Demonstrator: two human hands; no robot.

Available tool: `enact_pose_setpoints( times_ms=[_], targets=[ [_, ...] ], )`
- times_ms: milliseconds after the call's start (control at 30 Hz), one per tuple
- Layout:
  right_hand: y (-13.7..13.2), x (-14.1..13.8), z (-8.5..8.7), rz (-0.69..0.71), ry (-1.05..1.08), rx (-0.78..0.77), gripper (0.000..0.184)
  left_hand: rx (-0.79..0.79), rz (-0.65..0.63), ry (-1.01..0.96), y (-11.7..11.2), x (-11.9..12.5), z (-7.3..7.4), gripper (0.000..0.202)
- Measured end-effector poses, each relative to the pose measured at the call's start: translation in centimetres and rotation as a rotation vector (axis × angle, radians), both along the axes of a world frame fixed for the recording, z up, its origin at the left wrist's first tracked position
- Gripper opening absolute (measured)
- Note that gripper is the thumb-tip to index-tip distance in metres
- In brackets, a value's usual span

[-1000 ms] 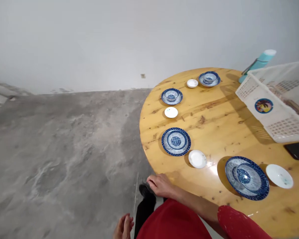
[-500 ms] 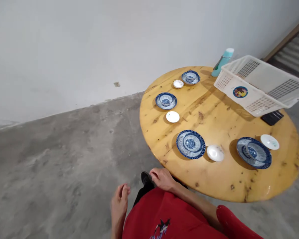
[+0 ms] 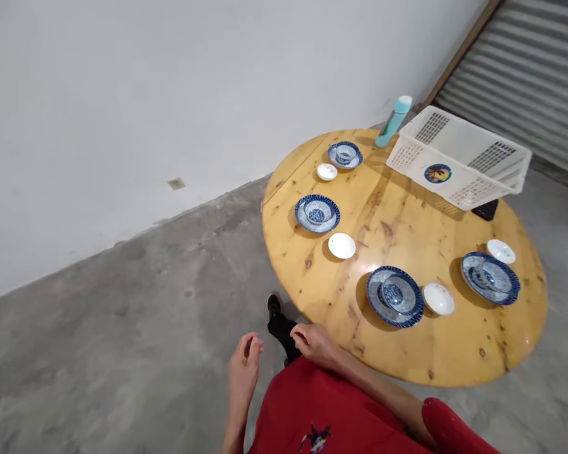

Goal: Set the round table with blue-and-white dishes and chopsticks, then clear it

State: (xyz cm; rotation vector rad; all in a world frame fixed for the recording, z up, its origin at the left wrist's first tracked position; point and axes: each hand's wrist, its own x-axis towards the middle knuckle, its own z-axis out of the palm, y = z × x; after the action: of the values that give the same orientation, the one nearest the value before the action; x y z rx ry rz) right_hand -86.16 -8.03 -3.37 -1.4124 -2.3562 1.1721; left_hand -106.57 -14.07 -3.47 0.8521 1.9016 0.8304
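Observation:
Both of my hands are empty, held low in front of my red shirt. My left hand [image 3: 245, 362] is over the grey floor, fingers loosely curled in. Beside the table's near edge, my right hand [image 3: 315, 345] is also loosely curled and touches no dish. Closest to it on the round wooden table [image 3: 407, 353] is a blue-patterned plate [image 3: 377, 309] bearing a matching bowl [image 3: 394, 294]. A small white dish [image 3: 438, 299] sits right of that plate. Similar sets include a plate [image 3: 330, 223] with a bowl [image 3: 317, 212], and a white dish [image 3: 341, 246].
Farther back are another blue plate [image 3: 357, 161] and a small white dish [image 3: 327, 172]. A turquoise bottle [image 3: 392, 123] stands by a white plastic basket [image 3: 409, 154], with a black object [image 3: 485, 210] under its corner. At right are a plate [image 3: 506, 296] and a white dish [image 3: 500, 251].
My view has turned right and moved closer to the table, so more of the corrugated shutter shows. My hands keep their loose curl, and the dishes stay in place on the table.

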Motion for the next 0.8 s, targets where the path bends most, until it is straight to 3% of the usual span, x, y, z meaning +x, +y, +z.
enact_pose_setpoints(
  times_ms=[133,267,467,667,800],
  targets=[
    [6.1,-5.8,-1.0,0.000,0.032,0.006,0.018,-0.097,-0.106,0.041,5.2,-5.1,0.1,0.047],
    [13.0,-10.8,0.3,-0.041,0.092,0.017,0.018,-0.174,-0.078,0.083,9.9,-11.1,0.8,0.049],
    [21.8,-14.0,2.0,-0.121,0.078,0.045,0.018,-0.238,-0.045,0.084,17.4,-16.7,0.9,0.042],
    [26.3,-15.8,2.2,-0.311,0.049,0.051,0.021,-0.180,-0.310,0.062,26.4,-19.8,0.0,0.044],
    [27.9,-19.0,1.2,-0.492,0.038,0.051,0.021,-0.089,-0.482,0.088,34.0,-23.8,-0.8,0.050]
  ],
)
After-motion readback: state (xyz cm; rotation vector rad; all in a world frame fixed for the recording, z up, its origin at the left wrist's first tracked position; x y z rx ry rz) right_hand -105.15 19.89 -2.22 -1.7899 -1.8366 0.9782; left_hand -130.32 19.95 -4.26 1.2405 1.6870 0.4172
